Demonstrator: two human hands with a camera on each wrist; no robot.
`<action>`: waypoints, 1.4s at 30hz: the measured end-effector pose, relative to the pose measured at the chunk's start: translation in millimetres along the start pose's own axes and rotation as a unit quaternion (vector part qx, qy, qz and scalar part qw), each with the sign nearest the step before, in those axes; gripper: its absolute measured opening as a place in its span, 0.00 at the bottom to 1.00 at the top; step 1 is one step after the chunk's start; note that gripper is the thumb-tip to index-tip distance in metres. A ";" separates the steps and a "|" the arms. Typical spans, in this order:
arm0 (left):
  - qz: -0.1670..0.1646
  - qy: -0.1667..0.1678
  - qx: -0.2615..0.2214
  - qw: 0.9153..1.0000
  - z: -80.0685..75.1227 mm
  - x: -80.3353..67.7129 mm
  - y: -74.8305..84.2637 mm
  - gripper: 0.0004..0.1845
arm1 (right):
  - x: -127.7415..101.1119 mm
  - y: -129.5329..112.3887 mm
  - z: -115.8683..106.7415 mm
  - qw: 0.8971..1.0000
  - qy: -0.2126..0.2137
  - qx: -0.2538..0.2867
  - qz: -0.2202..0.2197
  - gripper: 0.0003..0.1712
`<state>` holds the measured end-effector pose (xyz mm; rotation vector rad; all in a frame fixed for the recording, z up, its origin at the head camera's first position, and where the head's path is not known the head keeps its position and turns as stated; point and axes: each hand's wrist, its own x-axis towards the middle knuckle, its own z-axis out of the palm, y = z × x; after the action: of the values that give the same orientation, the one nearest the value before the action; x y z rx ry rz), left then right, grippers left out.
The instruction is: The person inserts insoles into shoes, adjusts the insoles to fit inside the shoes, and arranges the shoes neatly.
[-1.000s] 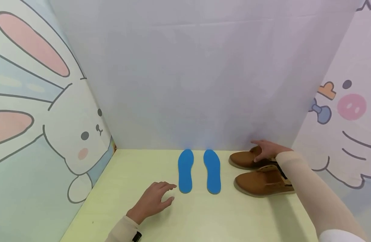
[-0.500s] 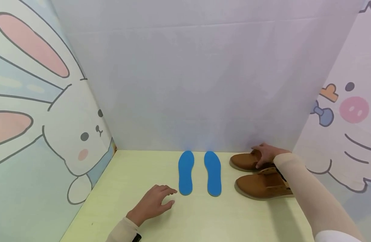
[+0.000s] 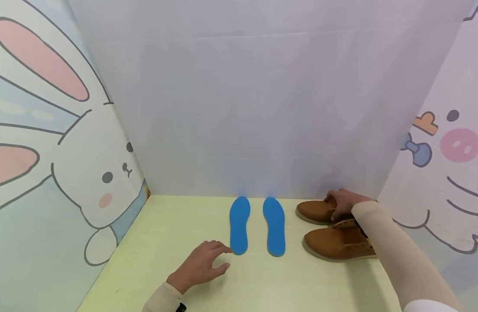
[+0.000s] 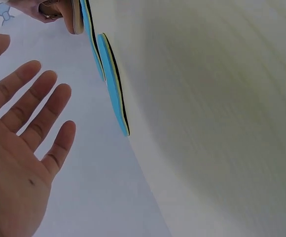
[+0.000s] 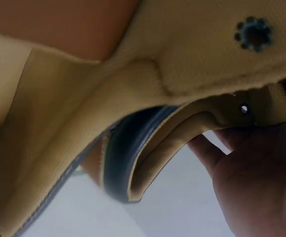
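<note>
Gripping far shoe (image 3: 317, 211) – rt hand (image 3: 343, 201); lt hand (image 3: 201, 264) open by insole (image 3: 239, 225).

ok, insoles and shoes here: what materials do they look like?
Insoles: likely foam with a smooth matte blue top; the left wrist view shows thin blue, yellow and black layers. Shoes: probably tan suede or nubuck, matte with no shine; woven-looking tan lining and punched eyelets.
</note>
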<state>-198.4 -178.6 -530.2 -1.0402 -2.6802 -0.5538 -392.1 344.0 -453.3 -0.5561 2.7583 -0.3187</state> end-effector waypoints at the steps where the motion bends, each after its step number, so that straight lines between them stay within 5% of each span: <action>1: 0.000 0.000 -0.003 1.000 0.4 0.2 0.4 0.15 | -0.2 -1.1 0.6 1.000 -0.002 0.002 -0.001 0.41; 6: 0.005 -0.001 -0.005 1.000 0.8 2.9 1.7 0.14 | -2.3 -4.4 -0.1 1.000 0.002 -0.007 0.001 0.42; 15: 0.001 -0.009 -0.009 1.000 -1.7 1.9 4.3 0.13 | -6.1 -17.8 -25.5 0.997 0.070 -0.010 -0.006 0.49; 30: 0.002 0.004 -0.015 1.000 -6.9 -1.1 9.4 0.13 | -16.8 -89.4 -51.7 0.986 0.143 -0.086 -0.017 0.54; 42: 0.017 0.044 -0.013 0.999 -12.0 -6.2 13.9 0.11 | -43.1 -169.6 -16.7 0.973 0.171 -0.120 -0.093 0.44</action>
<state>-183.6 -177.9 -517.6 -1.0398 -2.5811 -0.6160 -302.4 211.5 -380.4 -0.9021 3.1073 -0.1298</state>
